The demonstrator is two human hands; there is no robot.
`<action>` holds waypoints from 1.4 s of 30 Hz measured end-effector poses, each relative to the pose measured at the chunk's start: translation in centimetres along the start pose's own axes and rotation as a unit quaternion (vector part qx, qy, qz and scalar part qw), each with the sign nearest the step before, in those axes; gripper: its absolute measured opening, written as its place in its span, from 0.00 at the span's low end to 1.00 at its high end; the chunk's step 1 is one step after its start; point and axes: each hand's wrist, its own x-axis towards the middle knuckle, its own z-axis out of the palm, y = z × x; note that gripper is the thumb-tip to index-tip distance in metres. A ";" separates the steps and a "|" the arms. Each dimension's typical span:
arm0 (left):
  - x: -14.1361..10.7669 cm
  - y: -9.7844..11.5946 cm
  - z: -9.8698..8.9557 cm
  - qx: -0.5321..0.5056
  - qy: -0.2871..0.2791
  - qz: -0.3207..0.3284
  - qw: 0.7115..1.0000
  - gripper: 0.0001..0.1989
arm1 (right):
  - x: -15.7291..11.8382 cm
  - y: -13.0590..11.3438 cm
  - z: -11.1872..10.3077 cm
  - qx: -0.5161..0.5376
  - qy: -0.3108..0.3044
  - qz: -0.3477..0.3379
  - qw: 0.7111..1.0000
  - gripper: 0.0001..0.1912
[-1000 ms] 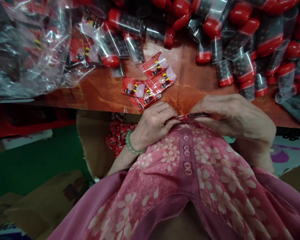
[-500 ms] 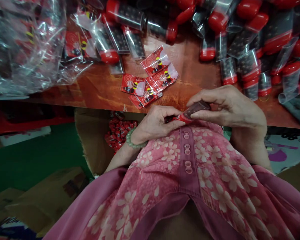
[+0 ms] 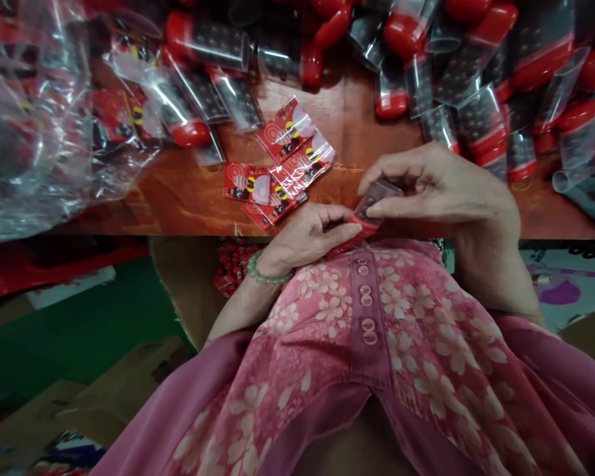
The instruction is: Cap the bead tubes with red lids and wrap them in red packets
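Between my two hands, at the table's front edge, is a small clear tube (image 3: 377, 198) with dark beads inside. Its red end lies in my left hand (image 3: 310, 237), with thumb and fingers closed round a red wrapper (image 3: 344, 248). My right hand (image 3: 439, 185) pinches the clear end between thumb and fingers. Part of the red end is hidden behind my left fingers. Several red printed packets (image 3: 290, 135) lie overlapping on the table just beyond my left hand.
Red-capped bead tubes (image 3: 480, 122) are piled along the back and right of the orange table (image 3: 347, 132). A crinkled clear plastic bag (image 3: 54, 145) covers the left. Under the edge, a cardboard box (image 3: 188, 284) stands beside red packets (image 3: 233, 264).
The view has shifted a little, so the table items sit further left. The tube now stands more steeply between my hands, and both hands still hold on.
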 end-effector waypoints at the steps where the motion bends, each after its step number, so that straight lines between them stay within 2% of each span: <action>1: 0.1 0.0 0.0 -0.024 0.004 -0.004 1.000 0.22 | 0.2 0.5 0.0 0.017 0.011 0.003 1.000 0.06; 5: 0.6 -0.2 -0.3 -0.119 0.004 -0.011 0.993 0.22 | 0.7 2.0 0.2 0.036 0.033 -0.021 0.999 0.09; 8: 1.0 -0.3 -0.4 -0.118 -0.021 -0.013 0.993 0.22 | 0.4 2.6 0.0 0.045 0.001 -0.030 0.999 0.10; 11: 1.4 -0.6 -0.3 -0.095 -0.018 -0.007 0.995 0.25 | 0.0 3.1 0.0 0.118 -0.006 -0.015 0.993 0.14; 15: 1.8 -1.0 -0.5 -0.036 0.039 0.003 0.999 0.31 | -0.4 4.1 0.8 0.201 0.049 0.005 0.978 0.17; 18: 1.7 -0.9 -0.6 -0.029 0.065 0.010 0.997 0.28 | -0.5 4.6 1.6 0.240 0.093 0.018 0.966 0.19; 24: 1.5 -0.1 0.3 -0.139 0.034 -0.030 0.989 0.29 | -0.7 4.6 2.4 0.252 0.110 0.035 0.961 0.24; 28: 1.7 -0.2 0.4 -0.130 0.027 -0.033 0.991 0.31 | -1.0 4.6 3.0 0.245 0.124 0.044 0.961 0.25; 33: 0.9 -0.9 -0.4 -0.149 0.073 -0.008 0.986 0.37 | -1.0 4.7 4.3 0.258 0.226 0.032 0.939 0.26; 36: 0.4 -1.4 -0.1 -0.197 0.100 0.025 0.975 0.34 | -0.6 4.4 4.6 0.292 0.266 0.020 0.919 0.27; 42: 1.4 -1.2 2.4 -0.285 0.145 0.074 0.945 0.20 | 0.7 4.0 4.9 0.350 0.273 0.000 0.896 0.30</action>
